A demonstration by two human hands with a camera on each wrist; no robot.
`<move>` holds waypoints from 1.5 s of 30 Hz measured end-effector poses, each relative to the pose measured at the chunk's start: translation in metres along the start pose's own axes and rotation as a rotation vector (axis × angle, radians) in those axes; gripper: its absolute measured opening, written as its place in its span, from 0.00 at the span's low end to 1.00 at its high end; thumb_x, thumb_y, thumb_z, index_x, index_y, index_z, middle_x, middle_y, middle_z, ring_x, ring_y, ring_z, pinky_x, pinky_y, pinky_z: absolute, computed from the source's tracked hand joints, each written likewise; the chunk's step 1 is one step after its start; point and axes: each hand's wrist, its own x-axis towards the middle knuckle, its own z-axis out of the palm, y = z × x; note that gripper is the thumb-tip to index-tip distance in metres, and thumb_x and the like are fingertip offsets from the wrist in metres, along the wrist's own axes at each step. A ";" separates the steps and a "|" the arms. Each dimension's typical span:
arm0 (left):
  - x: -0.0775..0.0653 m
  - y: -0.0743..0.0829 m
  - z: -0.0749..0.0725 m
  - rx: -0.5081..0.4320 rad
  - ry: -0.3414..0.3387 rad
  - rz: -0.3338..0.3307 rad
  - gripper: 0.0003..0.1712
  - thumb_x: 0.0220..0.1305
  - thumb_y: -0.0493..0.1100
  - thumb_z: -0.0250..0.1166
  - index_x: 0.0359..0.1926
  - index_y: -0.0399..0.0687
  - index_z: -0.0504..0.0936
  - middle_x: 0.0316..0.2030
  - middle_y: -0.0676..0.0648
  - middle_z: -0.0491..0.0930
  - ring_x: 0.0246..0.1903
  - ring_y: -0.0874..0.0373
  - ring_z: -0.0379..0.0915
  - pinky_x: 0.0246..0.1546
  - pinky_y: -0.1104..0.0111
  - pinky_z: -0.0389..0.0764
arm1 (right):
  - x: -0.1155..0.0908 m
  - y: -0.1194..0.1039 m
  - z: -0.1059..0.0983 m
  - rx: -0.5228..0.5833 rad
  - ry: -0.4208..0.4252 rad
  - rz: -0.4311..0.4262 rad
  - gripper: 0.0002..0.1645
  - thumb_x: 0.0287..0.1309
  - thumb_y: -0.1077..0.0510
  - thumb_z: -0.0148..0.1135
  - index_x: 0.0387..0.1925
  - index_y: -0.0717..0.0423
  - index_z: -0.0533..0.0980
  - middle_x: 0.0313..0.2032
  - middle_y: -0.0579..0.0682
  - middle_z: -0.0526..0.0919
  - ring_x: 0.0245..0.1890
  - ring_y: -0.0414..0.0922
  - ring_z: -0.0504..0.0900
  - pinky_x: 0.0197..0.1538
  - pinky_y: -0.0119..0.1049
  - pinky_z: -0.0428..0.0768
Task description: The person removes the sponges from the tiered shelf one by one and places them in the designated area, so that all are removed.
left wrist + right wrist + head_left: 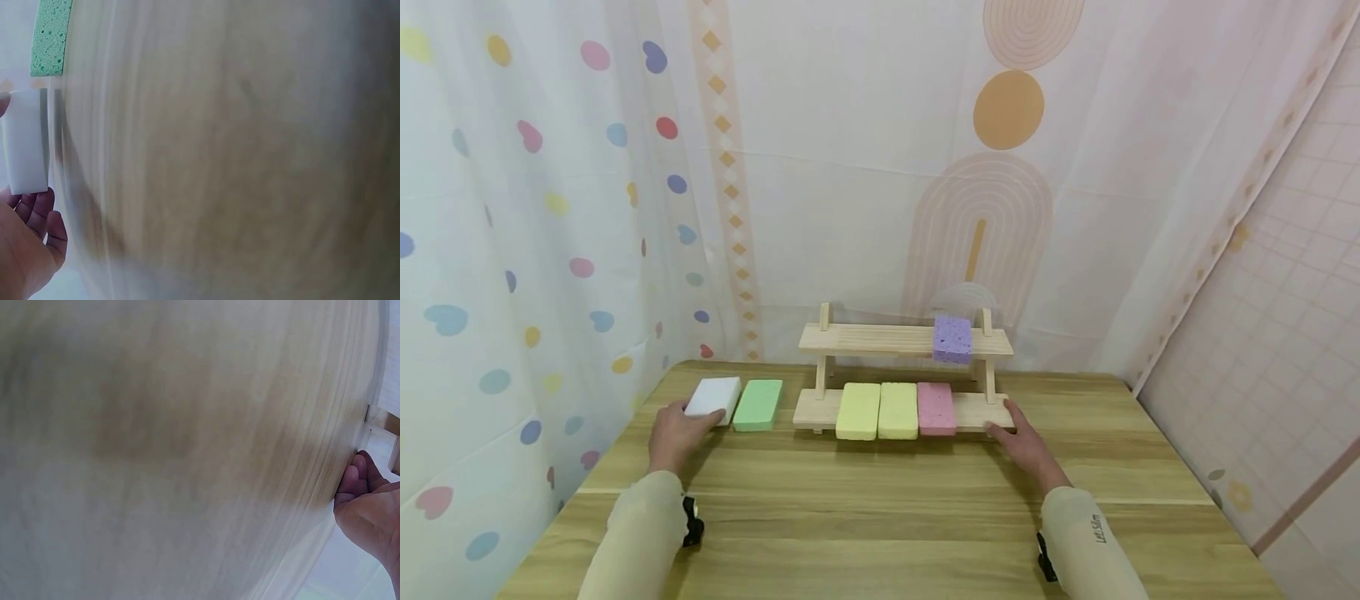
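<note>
At the left of the table, my left hand (676, 431) grips a white sponge block (713, 396), thumb on its near right side. The left wrist view shows the fingers (39, 209) curled at one end of this white block (26, 142). Beside it lies a green sponge (758, 405). My right hand (1026, 444) holds the right end of a two-tier wooden rack (977, 410), thumb in front and fingers at the end. In the right wrist view, its fingers (359, 478) are curled low beside the rack; the thumb is hidden.
The lower shelf bears two yellow sponges (858, 411) and a pink sponge (936, 408) side by side. A purple sponge (952, 339) lies on the upper shelf, towards the right. Patterned curtains (850, 233) hang behind the wooden table (880, 508).
</note>
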 end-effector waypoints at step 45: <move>-0.001 0.041 -0.018 -0.112 -0.018 -0.006 0.61 0.62 0.71 0.59 0.76 0.32 0.45 0.69 0.24 0.55 0.67 0.29 0.54 0.62 0.39 0.61 | -0.002 -0.004 0.000 0.021 -0.001 0.013 0.50 0.72 0.39 0.51 0.79 0.55 0.39 0.75 0.68 0.43 0.72 0.69 0.45 0.69 0.66 0.47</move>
